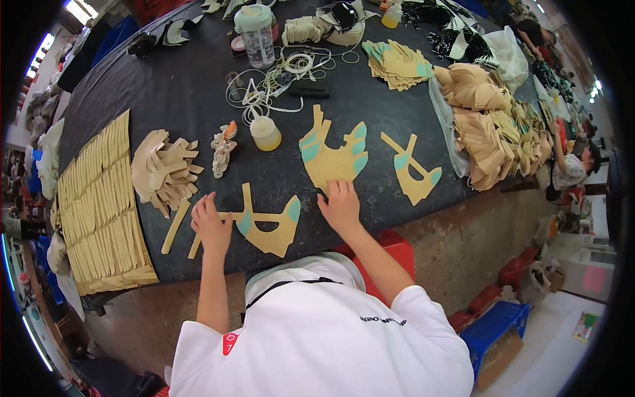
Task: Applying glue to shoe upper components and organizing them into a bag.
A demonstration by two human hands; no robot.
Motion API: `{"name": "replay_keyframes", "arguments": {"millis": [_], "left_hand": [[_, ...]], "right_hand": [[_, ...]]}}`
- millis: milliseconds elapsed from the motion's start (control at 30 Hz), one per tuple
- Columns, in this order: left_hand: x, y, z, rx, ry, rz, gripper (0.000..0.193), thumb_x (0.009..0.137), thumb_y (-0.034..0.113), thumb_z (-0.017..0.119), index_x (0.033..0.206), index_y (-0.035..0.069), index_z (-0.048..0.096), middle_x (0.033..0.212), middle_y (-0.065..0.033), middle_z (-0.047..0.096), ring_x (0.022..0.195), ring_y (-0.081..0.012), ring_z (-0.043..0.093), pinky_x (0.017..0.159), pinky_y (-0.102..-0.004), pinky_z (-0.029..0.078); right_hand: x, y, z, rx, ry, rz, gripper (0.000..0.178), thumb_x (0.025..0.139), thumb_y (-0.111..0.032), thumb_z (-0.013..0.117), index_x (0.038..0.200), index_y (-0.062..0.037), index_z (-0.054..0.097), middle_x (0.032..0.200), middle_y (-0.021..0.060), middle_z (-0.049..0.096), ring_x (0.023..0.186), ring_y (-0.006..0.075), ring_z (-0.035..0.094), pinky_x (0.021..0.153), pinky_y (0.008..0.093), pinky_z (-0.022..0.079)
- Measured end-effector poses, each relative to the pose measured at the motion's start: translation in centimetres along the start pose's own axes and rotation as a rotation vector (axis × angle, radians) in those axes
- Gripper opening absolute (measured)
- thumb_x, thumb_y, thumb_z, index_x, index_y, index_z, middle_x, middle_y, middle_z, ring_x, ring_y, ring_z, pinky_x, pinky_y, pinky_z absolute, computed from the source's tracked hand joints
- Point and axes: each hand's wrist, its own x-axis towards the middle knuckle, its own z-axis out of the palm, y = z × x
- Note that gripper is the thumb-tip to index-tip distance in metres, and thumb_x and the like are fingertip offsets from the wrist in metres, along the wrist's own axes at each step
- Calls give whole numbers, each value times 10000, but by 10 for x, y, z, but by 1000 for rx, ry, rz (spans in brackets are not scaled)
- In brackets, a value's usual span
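My left hand, fingers apart, is over a narrow tan strip; whether it touches the strip is hidden. Beside it lies a tan cut piece with mint-green patches, a curved opening and long straps. My right hand rests its outstretched fingers on the lower tip of a larger tan piece, which has several mint-green-tipped lobes. To its right is another strapped tan piece. A second loose strip lies left of my left hand, near a fanned pile of tan pieces.
Rows of tan strips cover the table's left end. Ahead stand a small bottle of yellowish liquid, a crumpled cloth, tangled white cord and a clear jug. Stacked tan pieces fill the right side. A red stool is below the table edge.
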Motion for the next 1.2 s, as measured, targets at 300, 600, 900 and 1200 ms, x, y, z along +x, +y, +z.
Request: {"name": "replay_keyframes", "arguments": {"millis": [300, 600, 900, 1200], "left_hand": [[-53, 87, 33, -451, -296, 467, 341, 796, 165, 635, 1111, 62, 554, 1178, -125, 528, 1135, -302, 467, 946, -398, 379], [-34, 140, 41, -1728, -1375, -388, 518, 967, 450, 332, 1293, 64, 448, 1321, -118, 486, 1186, -233, 487, 1008, -378, 356], [-37, 156, 61, -1677, -1144, -318, 318, 939, 139, 505, 1244, 56, 469, 1146, -72, 583, 1015, -189, 597, 875, -332, 491], [-43, 188, 59, -1560, -988, -27, 291, 944, 126, 486, 1212, 17, 463, 1119, -86, 574, 996, -187, 594, 809, -334, 526]], "right_hand": [[51, 25, 23, -412, -212, -84, 234, 687, -159, 662, 862, -28, 578, 787, 93, 562, 730, 293, 572, 583, 378, 500], [30, 24, -86, 1312, 6, 728, 191, 736, -39, 524, 915, -9, 582, 856, 50, 614, 682, 151, 600, 552, 292, 465], [-78, 26, -83, 1552, -166, 784, 356, 830, 4, 566, 1172, -11, 468, 1130, 135, 583, 1056, 230, 579, 874, 378, 495], [-61, 40, -91, 1516, 275, 785, 242, 944, -104, 483, 1123, 50, 534, 1067, 175, 599, 956, 294, 628, 839, 384, 518]]}}
